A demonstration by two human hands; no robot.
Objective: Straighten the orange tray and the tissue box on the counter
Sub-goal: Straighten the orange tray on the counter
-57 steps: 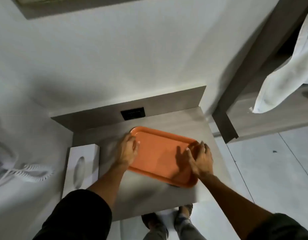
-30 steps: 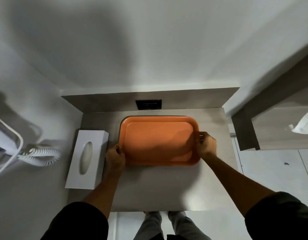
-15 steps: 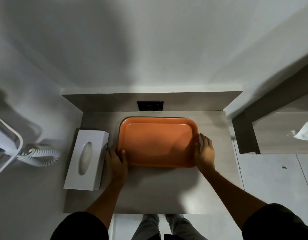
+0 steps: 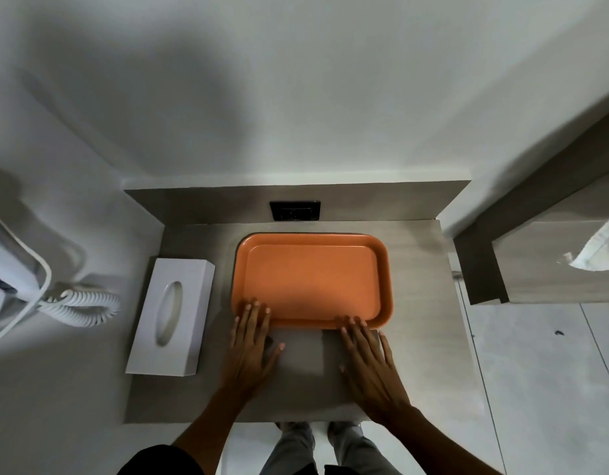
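The orange tray [image 4: 311,279] lies flat and empty on the grey counter [image 4: 419,303], its far edge close to the back panel and its sides square with the counter. A white tissue box [image 4: 172,313] with an oval slot sits left of the tray, slightly angled, its near end further left. My left hand [image 4: 251,344] rests palm down on the counter, fingertips touching the tray's near left rim. Fingers spread, my right hand [image 4: 368,358] lies flat, its tips at the tray's near right rim. Neither hand holds anything.
A black socket plate [image 4: 295,210] is set in the back panel behind the tray. A white wall phone with a coiled cord [image 4: 80,305] hangs at the left. A wooden shelf unit [image 4: 536,262] with a white towel [image 4: 601,252] stands to the right. White walls enclose the counter.
Both hands have left the tray's short sides and now lie flat at its near edge. The tray, skewed 1.9 s ago, sits square against the back panel.
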